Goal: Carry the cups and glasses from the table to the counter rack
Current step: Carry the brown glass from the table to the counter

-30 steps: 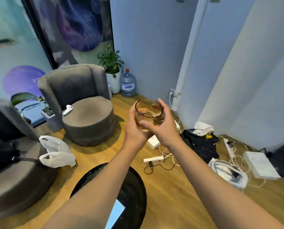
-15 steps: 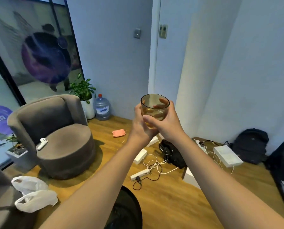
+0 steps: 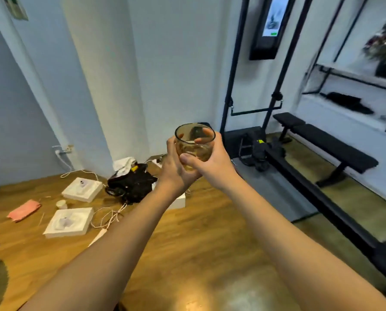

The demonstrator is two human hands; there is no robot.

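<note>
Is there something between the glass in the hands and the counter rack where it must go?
I cannot tell: no counter rack is in view. Both hands, left hand and right hand, hold the amber glass upright. Ahead, low on the floor, stands a black bench.

**Where things lie around the grip**

The glass sits upright in a two-handed grip, the left hand on its left side and the right hand on its right. Below and left of the grip, on the floor, lie a dark bag and two open boxes, one behind the other. Right of the grip stands a padded bench, with a shelf above it.
</note>
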